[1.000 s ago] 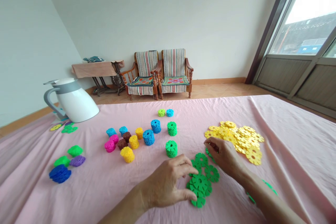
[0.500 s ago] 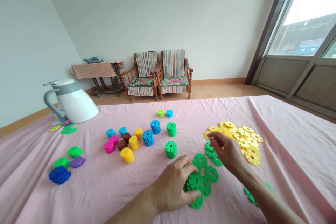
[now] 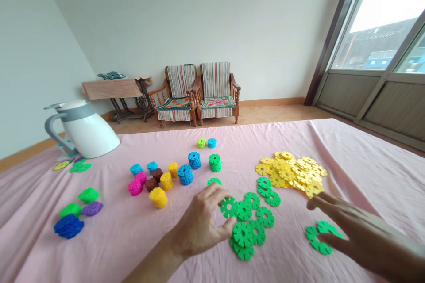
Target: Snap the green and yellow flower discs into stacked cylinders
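Note:
My left hand (image 3: 209,214) is curled with fingertips and thumb about a green snowflake disc (image 3: 229,207), at the left edge of the loose green discs (image 3: 257,232). Behind its fingers, a green stack (image 3: 214,181) is mostly hidden; another green stack (image 3: 215,163) stands farther back. Nothing shows in my right hand (image 3: 348,225), which is open with fingers apart above a small group of green discs (image 3: 323,237) and partly covers them. Just beyond it lies a heap of yellow discs (image 3: 292,170).
Stacks of blue (image 3: 185,175), yellow (image 3: 158,197), brown (image 3: 152,185) and pink (image 3: 135,187) discs stand left of centre. Dark blue discs (image 3: 68,226) lie farther left. A white jug (image 3: 91,130) stands on the pink cloth (image 3: 119,239). Two chairs (image 3: 217,88) are beyond the table.
My right hand has moved right and toward me, from the yellow heap to the small green group. My left hand has shifted slightly left and up, uncovering more green discs.

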Motion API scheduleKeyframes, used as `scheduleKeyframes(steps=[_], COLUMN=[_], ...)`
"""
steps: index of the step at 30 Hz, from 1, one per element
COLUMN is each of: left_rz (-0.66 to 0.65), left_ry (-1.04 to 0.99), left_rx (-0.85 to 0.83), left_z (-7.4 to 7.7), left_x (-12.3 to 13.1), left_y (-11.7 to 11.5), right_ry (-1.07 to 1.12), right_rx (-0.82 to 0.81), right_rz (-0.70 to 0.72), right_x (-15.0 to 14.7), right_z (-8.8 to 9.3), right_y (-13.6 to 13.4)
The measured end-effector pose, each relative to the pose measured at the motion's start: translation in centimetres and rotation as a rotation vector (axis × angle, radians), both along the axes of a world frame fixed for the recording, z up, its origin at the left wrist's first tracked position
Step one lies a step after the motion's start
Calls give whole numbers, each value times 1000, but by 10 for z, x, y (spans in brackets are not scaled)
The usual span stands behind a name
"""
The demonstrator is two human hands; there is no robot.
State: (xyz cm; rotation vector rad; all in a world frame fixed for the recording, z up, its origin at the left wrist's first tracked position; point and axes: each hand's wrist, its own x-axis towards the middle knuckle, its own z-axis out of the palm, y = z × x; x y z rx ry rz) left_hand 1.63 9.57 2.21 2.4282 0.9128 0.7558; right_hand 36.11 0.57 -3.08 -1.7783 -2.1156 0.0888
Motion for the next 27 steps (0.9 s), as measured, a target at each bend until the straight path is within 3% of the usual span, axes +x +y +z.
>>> scheduleKeyframes(steps=[3,6,8,13,17,22,27], left_rz=[123,227,270,319,354,381,367], left_ry=[-95,-168,-195,-213,-207,-175,-142], left_rx=[97,146,151,153,168,187,181], left_z=[7,8,5,-3,-5,-7,-10], left_x=[-12,-21,-24,-26,-28,-31,-30], left_y=[11,23,28,34,38,42,42], right_ry=[-86,-80,-26,181,169,-72,-41], right_rx=[83,106,107,-14,-87,-130,-149], right_rz=[-19,-47,-43,72,121,-46,2], right_x=[32,27,4,-68,-94,-99,-106], right_z=[-44,-60,-53,-7,19,27,22], right_y=[-24,-28,-22,11,49,84,84])
